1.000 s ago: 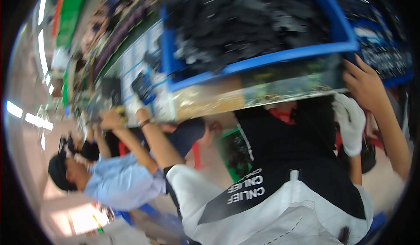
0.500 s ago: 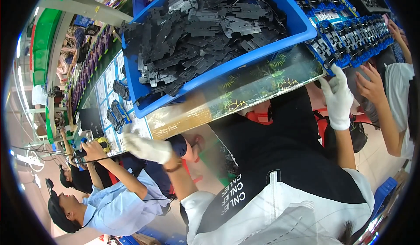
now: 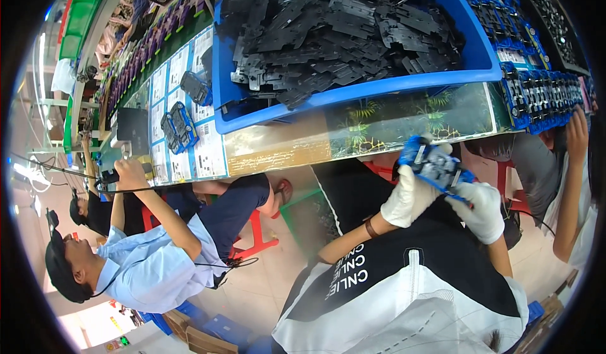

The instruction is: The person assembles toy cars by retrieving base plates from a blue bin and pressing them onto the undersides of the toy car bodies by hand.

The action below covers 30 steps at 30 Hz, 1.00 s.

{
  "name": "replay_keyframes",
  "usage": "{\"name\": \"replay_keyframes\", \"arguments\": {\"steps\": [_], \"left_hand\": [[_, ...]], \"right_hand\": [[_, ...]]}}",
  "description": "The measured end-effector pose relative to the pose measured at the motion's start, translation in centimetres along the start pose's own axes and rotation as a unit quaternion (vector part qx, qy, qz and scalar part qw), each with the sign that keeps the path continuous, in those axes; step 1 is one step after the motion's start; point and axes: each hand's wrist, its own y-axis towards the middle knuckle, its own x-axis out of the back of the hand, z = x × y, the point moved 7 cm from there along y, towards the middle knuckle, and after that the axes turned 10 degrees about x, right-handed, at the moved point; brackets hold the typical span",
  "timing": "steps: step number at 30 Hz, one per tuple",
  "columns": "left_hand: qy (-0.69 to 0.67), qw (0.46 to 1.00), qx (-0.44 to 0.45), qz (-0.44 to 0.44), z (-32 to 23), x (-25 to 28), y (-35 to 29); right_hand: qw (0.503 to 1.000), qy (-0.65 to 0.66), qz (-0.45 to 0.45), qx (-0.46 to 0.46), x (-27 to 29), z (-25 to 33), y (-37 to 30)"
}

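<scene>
A blue toy car (image 3: 434, 164), its black-and-grey underside showing, is held just off the table's front edge, before my chest. My left hand (image 3: 409, 199), in a white glove, grips its left end with fingers wrapped around the side. At its right end, my white-gloved right hand (image 3: 483, 212) closes on the lower edge; some of those fingertips are hidden. Beyond the hands stands a big blue bin (image 3: 353, 92) heaped with flat black plastic chassis plates (image 3: 347, 38). Two similar cars lie on printed sheets to its left, the nearer car (image 3: 178, 128) by the edge.
Rows of blue cars (image 3: 543, 98) fill the right of the table, with a black tray (image 3: 552, 22) of small parts behind. A seated person in a light blue shirt (image 3: 161, 250) works at left. Another person's hand (image 3: 576, 133) is at far right.
My left hand has moved right from the table's left side, and my right hand has come down from the rows of cars. Both hands now meet on a blue toy car.
</scene>
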Motion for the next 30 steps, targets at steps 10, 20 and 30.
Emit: {"name": "replay_keyframes", "arguments": {"steps": [10,20,30], "left_hand": [[-0.035,0.993,-0.086,-0.069,-6.1,2.1,-3.6],[-0.072,0.989,-0.079,-0.103,-5.2,3.5,-4.6],[-0.048,0.994,-0.080,-0.050,-6.7,2.9,-4.3]], "right_hand": [[0.967,-0.150,-0.152,0.137,6.5,-1.5,18.1],[0.995,0.029,0.082,-0.045,3.0,-11.2,27.7],[0.967,0.190,0.167,0.040,2.8,-8.4,25.3]]}}
